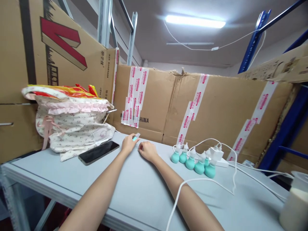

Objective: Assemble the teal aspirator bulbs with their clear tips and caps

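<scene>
Near the back of the table, my left hand [128, 143] is closed round a small teal bulb syringe [134, 138], whose clear nozzle points up and to the right. Most of the bulb is hidden by the fingers. Just to its right rests my right hand [148, 150], fingers curled in; whether anything is inside them is hidden. Several more teal bulb syringes [190, 163] with clear tips stand in a cluster on the grey table [137, 189], to the right of my right hand. A dark phone [99, 152] lies flat to the left of my left hand.
A floral cloth bag [74, 120] sits at the left. Cardboard [154, 96] walls the back. A white charger [216, 153] and its cable [207, 179] lie at the right, the cable passing over my right forearm. A container of pale contents [295, 205] stands at the right edge.
</scene>
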The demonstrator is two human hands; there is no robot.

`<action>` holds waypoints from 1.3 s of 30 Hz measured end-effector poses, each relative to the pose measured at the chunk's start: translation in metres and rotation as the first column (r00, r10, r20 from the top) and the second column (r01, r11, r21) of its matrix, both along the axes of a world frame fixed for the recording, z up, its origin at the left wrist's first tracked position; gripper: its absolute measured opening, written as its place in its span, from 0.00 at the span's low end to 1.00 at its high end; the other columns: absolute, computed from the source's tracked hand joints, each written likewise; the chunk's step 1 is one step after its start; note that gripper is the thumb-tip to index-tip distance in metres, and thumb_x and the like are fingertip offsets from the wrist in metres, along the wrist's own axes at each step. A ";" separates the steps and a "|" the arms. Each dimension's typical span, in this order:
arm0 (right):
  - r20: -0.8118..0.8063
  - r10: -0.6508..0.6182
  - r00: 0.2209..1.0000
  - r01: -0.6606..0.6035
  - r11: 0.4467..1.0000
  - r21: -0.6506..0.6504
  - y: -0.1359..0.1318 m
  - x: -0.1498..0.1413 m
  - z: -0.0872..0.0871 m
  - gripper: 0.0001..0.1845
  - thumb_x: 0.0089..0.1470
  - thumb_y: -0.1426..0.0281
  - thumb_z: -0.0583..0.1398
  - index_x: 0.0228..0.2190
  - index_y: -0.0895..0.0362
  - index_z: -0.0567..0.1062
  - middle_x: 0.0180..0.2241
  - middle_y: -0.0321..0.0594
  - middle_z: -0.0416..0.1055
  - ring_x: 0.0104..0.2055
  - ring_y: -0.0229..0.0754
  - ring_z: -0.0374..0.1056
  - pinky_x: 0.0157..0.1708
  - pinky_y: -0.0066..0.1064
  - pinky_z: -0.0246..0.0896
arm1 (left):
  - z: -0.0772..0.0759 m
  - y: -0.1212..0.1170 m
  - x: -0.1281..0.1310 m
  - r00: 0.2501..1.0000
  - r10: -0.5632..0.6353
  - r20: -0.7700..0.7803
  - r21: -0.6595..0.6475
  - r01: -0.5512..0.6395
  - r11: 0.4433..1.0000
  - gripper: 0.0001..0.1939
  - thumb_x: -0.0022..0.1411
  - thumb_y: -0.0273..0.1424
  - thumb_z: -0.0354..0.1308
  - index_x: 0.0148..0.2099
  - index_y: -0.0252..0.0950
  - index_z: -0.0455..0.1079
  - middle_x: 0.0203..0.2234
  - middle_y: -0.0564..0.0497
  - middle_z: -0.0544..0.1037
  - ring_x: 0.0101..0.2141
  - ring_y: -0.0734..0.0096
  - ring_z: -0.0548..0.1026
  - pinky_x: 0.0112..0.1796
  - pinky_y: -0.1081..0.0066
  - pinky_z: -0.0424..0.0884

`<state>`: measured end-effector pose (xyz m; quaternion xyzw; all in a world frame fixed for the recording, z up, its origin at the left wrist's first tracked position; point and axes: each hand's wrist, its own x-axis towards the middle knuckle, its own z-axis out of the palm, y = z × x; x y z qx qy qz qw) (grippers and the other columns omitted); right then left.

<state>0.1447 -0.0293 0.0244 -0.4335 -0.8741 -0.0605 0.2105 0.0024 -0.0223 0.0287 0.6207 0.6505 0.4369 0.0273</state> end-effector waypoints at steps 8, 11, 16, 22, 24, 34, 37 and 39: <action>-0.544 -0.080 0.835 0.143 0.987 0.074 -0.007 -0.005 0.020 0.17 0.60 0.61 0.45 0.47 0.53 0.64 0.43 0.40 0.65 0.44 0.39 0.62 0.39 0.28 0.54 | 0.001 -0.009 0.007 0.982 -0.110 -0.154 0.077 0.123 0.989 0.13 0.55 0.38 0.56 0.42 0.40 0.70 0.36 0.50 0.77 0.38 0.64 0.73 0.35 0.72 0.63; -0.562 -0.133 0.816 0.182 0.983 0.031 -0.006 -0.005 0.021 0.14 0.60 0.63 0.46 0.41 0.54 0.67 0.41 0.40 0.67 0.42 0.40 0.63 0.38 0.29 0.54 | 0.002 -0.011 0.009 0.979 -0.120 -0.165 0.074 0.134 0.988 0.12 0.55 0.39 0.56 0.41 0.40 0.71 0.36 0.51 0.77 0.37 0.65 0.73 0.35 0.73 0.63; -0.482 -0.191 0.855 0.217 0.976 -0.002 -0.004 0.002 0.014 0.08 0.56 0.64 0.52 0.31 0.55 0.68 0.35 0.38 0.70 0.38 0.40 0.62 0.34 0.29 0.52 | 0.003 -0.010 0.003 0.990 0.004 -0.138 0.060 0.004 0.998 0.15 0.54 0.40 0.56 0.42 0.40 0.71 0.36 0.49 0.77 0.38 0.62 0.73 0.34 0.72 0.64; -0.413 -0.196 0.890 0.182 0.981 -0.072 -0.003 0.003 0.009 0.05 0.52 0.66 0.57 0.30 0.54 0.70 0.34 0.36 0.71 0.39 0.39 0.63 0.35 0.28 0.52 | 0.003 -0.008 0.000 0.993 0.032 -0.117 0.040 -0.028 0.999 0.16 0.54 0.40 0.56 0.43 0.39 0.71 0.37 0.48 0.77 0.39 0.62 0.73 0.35 0.72 0.64; -0.477 -0.185 0.859 0.173 0.982 -0.069 -0.002 0.002 0.009 0.09 0.54 0.63 0.55 0.35 0.53 0.70 0.35 0.36 0.72 0.40 0.39 0.64 0.35 0.28 0.53 | 0.002 -0.008 0.001 0.993 0.009 -0.116 0.045 -0.004 0.999 0.16 0.54 0.40 0.56 0.43 0.39 0.71 0.37 0.49 0.77 0.39 0.63 0.73 0.35 0.72 0.64; -0.604 -0.141 0.784 0.028 0.981 -0.193 0.009 -0.002 0.013 0.10 0.49 0.68 0.58 0.35 0.55 0.76 0.34 0.38 0.75 0.35 0.37 0.70 0.36 0.26 0.61 | 0.003 -0.015 0.009 0.956 -0.187 -0.226 -0.007 0.190 0.982 0.15 0.52 0.37 0.58 0.43 0.41 0.74 0.37 0.47 0.77 0.39 0.62 0.72 0.38 0.72 0.64; -0.612 -0.049 0.789 -0.034 0.992 -0.123 0.007 -0.004 0.016 0.11 0.47 0.72 0.58 0.35 0.55 0.76 0.32 0.37 0.75 0.34 0.36 0.70 0.37 0.25 0.61 | 0.005 -0.017 0.011 0.961 -0.167 -0.220 -0.049 0.160 0.986 0.15 0.53 0.37 0.56 0.42 0.39 0.75 0.34 0.45 0.78 0.36 0.63 0.73 0.36 0.72 0.63; -0.607 0.009 0.795 -0.058 0.996 -0.061 0.003 -0.005 0.017 0.12 0.48 0.74 0.57 0.35 0.55 0.76 0.30 0.36 0.75 0.33 0.36 0.69 0.37 0.25 0.61 | 0.006 -0.017 0.012 0.972 -0.139 -0.188 -0.073 0.128 0.989 0.15 0.53 0.36 0.56 0.41 0.38 0.75 0.32 0.44 0.78 0.34 0.63 0.73 0.34 0.72 0.63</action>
